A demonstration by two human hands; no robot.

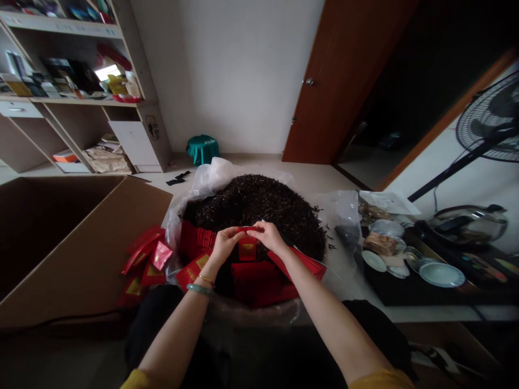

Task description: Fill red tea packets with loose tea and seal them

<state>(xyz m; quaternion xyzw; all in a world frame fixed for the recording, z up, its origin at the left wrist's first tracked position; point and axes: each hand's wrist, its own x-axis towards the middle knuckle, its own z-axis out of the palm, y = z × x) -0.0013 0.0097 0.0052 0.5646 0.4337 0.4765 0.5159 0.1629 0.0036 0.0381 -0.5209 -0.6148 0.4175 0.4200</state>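
Observation:
A small red packet (pixel 247 249) with a gold patch hangs upright between my hands, over a wide basin heaped with dark dried tea leaves (pixel 267 200). My left hand (pixel 227 244) pinches the packet's top edge at its left corner. At the right corner, the fingers of my right hand (pixel 268 235) are closed on the same edge. Below lie stacked red packets (pixel 255 281), with a row of red packets (pixel 195 237) at the basin's left and more red packets (pixel 308 263) under my right forearm. Clear plastic sheeting (pixel 219 174) lines the basin.
An open cardboard box (pixel 89 237) stands at the left, with loose red packets (pixel 141 254) beside it. To the right, a tea table (pixel 397 292) carries small bowls (pixel 441 273) and a glass-lidded pot. A fan (pixel 492 119) stands behind it. Shelves and a teal-covered bin are farther back.

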